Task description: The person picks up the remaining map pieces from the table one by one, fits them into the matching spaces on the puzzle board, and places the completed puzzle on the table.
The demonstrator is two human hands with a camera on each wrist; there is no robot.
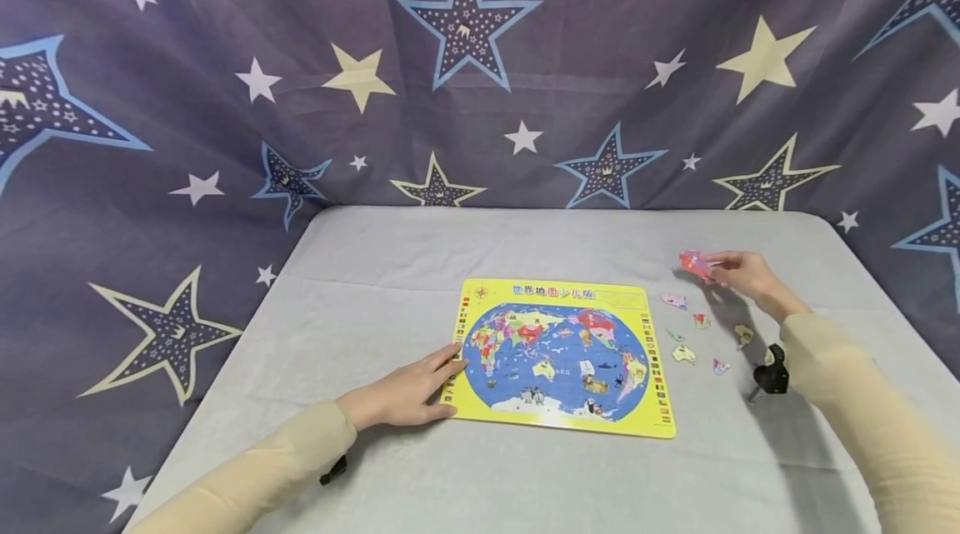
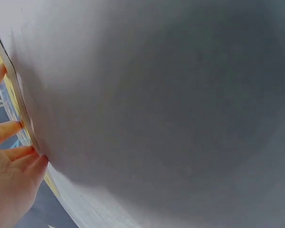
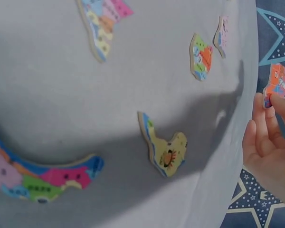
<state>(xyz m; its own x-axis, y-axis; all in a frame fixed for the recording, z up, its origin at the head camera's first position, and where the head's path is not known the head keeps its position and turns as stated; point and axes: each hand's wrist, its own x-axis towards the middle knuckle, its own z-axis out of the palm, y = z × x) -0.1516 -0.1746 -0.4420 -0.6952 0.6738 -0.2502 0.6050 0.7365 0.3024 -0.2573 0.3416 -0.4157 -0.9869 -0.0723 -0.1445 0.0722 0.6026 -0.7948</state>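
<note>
A yellow-bordered world map puzzle board (image 1: 555, 426) lies flat on the table, with animal and continent pictures inside its blue oval. My left hand (image 1: 405, 392) rests at the board's left edge, fingers spread and fairly straight. In the left wrist view its fingertips (image 2: 38, 159) touch that edge. Between thumb and fingers, my right hand (image 1: 746, 274) pinches a red and pink puzzle piece (image 1: 693, 264) raised above the table, beyond the board's upper right corner. The right wrist view shows the same piece (image 3: 277, 83) upright in the fingertips.
Several loose puzzle pieces lie right of the board, among them a pink one (image 1: 673, 301), a red and green one (image 1: 701, 321) and a pale yellow one (image 1: 683, 353). A curved multicoloured piece (image 3: 42, 183) lies near the right wrist. A star-patterned curtain (image 1: 517, 142) hangs behind the table.
</note>
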